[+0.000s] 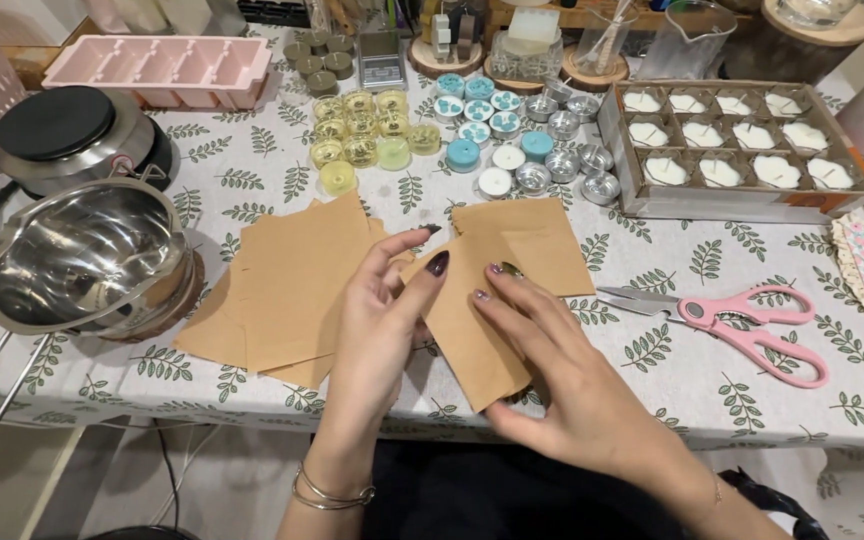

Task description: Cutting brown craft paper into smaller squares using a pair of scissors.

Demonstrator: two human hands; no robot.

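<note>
Both hands meet over a flat tan kraft-paper pouch that lies tilted near the front edge of the leaf-patterned white tablecloth. The left hand rises from the lower edge with its wrist bent, fingers curled loosely and the thumb pressed onto the pouch's upper left side, pinching that edge. The right hand comes in from the lower right, palm down and fingers stretched flat, the fingertips resting on the pouch near its top.

Just to the left lies a loose stack of the same brown paper pouches, and one more brown pouch lies behind the hands. A pair of pink-handled scissors rests to the right, well apart from the hands. A shiny steel melting pot stands at the left, and a cardboard tray of white candles sits at the far right.
</note>
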